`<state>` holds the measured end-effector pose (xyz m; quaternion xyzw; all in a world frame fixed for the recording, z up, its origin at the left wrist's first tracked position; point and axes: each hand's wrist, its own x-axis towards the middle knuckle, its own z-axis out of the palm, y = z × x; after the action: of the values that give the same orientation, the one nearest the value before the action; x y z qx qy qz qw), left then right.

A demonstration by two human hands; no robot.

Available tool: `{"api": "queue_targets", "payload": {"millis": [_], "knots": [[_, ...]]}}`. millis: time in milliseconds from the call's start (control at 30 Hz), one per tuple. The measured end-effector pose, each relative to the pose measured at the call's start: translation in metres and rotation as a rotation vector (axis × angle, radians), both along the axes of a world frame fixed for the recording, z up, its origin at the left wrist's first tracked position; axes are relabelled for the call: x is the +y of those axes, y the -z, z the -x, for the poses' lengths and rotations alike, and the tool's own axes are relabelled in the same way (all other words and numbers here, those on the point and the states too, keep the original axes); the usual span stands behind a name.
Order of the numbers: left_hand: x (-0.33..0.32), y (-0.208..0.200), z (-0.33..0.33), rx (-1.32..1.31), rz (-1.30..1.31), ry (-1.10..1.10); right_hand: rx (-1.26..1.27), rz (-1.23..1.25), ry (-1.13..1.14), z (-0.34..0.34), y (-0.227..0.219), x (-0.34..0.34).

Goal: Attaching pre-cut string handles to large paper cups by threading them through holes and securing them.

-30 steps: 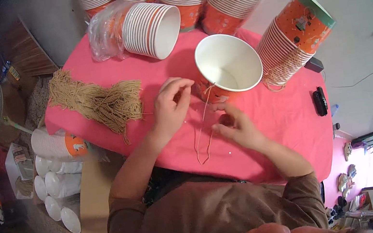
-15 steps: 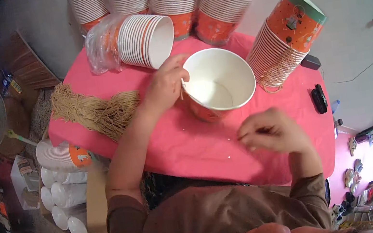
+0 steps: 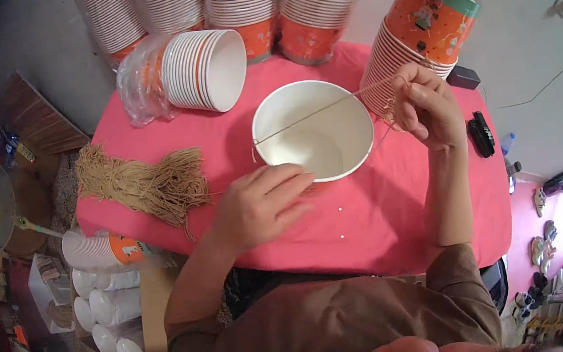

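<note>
A white-lined paper bucket [image 3: 347, 125] stands on the table with its mouth toward me. A thin tan cord [image 3: 321, 111] runs taut from the bucket's left rim, across the opening, up to my right hand. My right hand [image 3: 427, 105] is raised beside the bucket's right side, fingers pinched on the cord. A further length of cord hangs below that hand toward the bucket's right rim. My left hand [image 3: 260, 205] is at the bucket's front left, fingers stretched out and slightly blurred. Whether its fingertips touch the bucket, I cannot tell.
A bundle of tan cords [image 3: 146, 182] lies at left on the pink tablecloth [image 3: 404, 208]. Behind are a sideways bucket stack [image 3: 202, 70] and tall wrapped stacks [image 3: 243, 5]. An orange-and-green stack [image 3: 420, 29] leans at right, near a black object [image 3: 481, 134].
My left hand has let go of the bucket's left rim and come down to its front. My right hand has risen to the right, drawing the cord taut across the opening.
</note>
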<state>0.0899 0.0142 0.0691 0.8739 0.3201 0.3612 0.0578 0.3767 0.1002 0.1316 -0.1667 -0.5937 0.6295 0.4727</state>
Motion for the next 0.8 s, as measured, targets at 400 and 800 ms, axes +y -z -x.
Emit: {"api": "queue_targets", "payload": {"millis": [400,800], "knots": [[0.042,-0.003,0.009,-0.3,-0.029,-0.314,0.154,0.153,-0.148,0.03,0.02,-0.011],[0.004,0.011,-0.045,-0.806,1.034,0.137,0.379,0.141,-0.133,0.042,0.026,-0.012]]}}
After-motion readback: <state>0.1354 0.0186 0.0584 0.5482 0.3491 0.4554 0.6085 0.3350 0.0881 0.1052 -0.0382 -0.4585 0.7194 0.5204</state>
